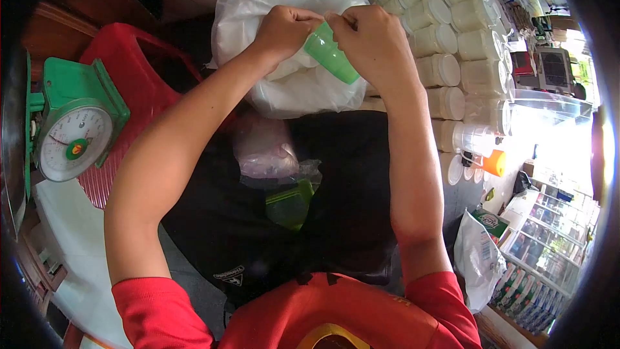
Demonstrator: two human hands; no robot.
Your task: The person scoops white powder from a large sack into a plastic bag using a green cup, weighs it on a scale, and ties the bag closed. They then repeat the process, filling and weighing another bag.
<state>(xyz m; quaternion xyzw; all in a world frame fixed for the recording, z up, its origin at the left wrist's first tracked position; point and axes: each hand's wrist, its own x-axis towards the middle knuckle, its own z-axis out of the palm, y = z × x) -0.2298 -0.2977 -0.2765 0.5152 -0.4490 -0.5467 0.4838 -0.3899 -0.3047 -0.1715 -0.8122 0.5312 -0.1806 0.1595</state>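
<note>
Above a large clear plastic bag (236, 32) with white contents, my two hands hold a green see-through plastic pouch (332, 58). The pouch is tilted, its lower end pointing down to the right. My left hand (287, 29) is closed in a pinch at its upper left edge. Across from it, my right hand (374, 39) has its thumb and fingers closed on the upper right edge. Another green-edged plastic pouch (289, 205) lies in my lap, beside a clear bag with pinkish contents (265, 148).
Several lidded plastic jars (439, 68) with white contents are stacked on the right. A green dial scale (77, 129) stands at the left, next to a red plastic chair (116, 58). At the lower right is a white plastic bag (479, 262) near a shelf of goods.
</note>
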